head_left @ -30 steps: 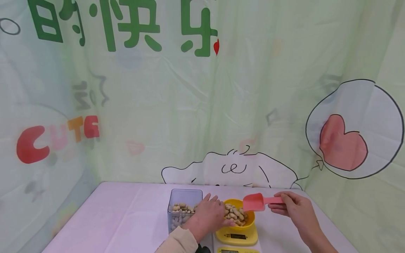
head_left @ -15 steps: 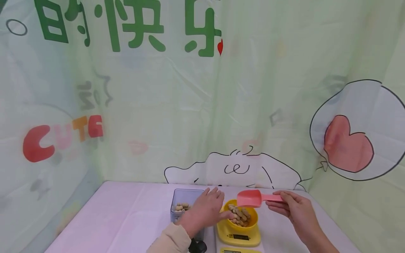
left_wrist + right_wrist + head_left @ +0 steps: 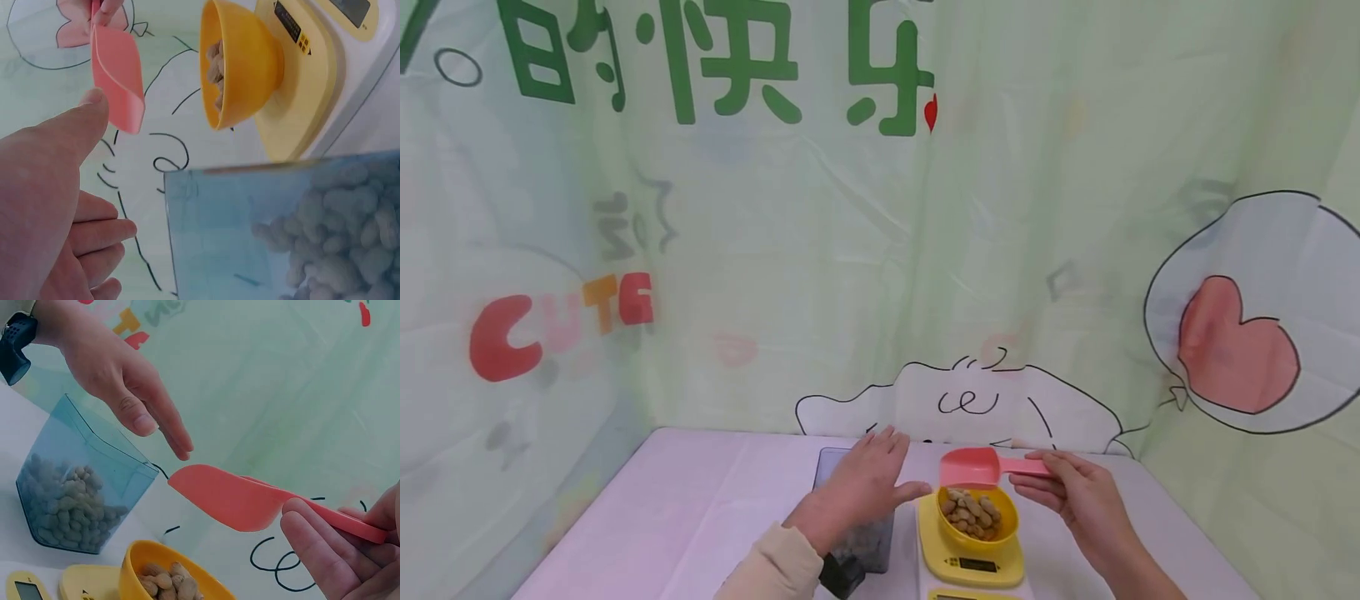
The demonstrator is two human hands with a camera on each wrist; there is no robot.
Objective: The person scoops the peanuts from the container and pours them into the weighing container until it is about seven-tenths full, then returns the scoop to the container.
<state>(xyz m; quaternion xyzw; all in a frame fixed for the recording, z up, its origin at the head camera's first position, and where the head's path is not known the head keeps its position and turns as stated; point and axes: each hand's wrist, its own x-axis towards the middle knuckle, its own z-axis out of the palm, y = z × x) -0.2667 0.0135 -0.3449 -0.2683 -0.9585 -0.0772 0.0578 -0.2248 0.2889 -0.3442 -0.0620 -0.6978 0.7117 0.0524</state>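
Observation:
My right hand (image 3: 1078, 496) pinches the handle of a pink scoop (image 3: 972, 468), which hovers level above the yellow bowl (image 3: 976, 542); no peanuts show in the scoop in the head view. Peanuts (image 3: 973, 512) lie in the bowl, and the bowl stands on a yellow kitchen scale (image 3: 973, 568). Over the clear bin (image 3: 87, 481) my left hand (image 3: 861, 479) hangs in the air with straight fingers and holds nothing. More peanuts (image 3: 69, 509) fill the lower part of that bin. In the left wrist view my left thumb is close to the scoop; whether they touch I cannot tell.
The scale's lower display panel (image 3: 973, 595) is cut off by the head view's bottom edge. A pale tablecloth (image 3: 700, 517) covers the table. Behind it hangs a printed curtain (image 3: 850, 250). A dark device (image 3: 842, 575) sits at my left wrist.
My left hand has drawn away from the bowl, to the left and up. The scoop and my right hand have shifted slightly left and up over the bowl.

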